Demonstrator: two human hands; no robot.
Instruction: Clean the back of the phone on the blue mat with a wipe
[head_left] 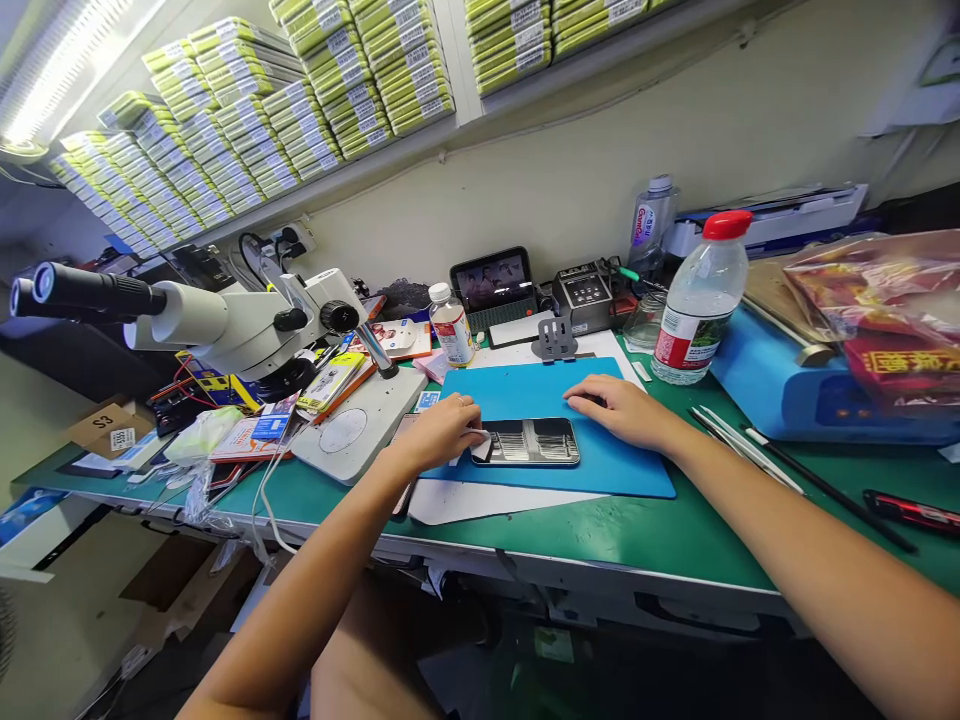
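While the left hand (448,432) holds a small white piece (485,443) at the nine o'clock end of a phone (534,443), the right hand (613,405) lies loosely curled at two o'clock from it

The phone lies flat on a blue mat (622,462) on the green tabletop (592,540), its glossy face full of striped reflections; the left fingers are pinched together on the white piece; the right fingers are bent over the mat, thumb slightly apart from forefinger; whether they touch the mat, I cannot tell; around the phone, a microscope (225,325) stands at ten o'clock, a small bottle (451,328) at eleven, a lit screen (493,282) at twelve, a red-capped bottle (701,310) towards two
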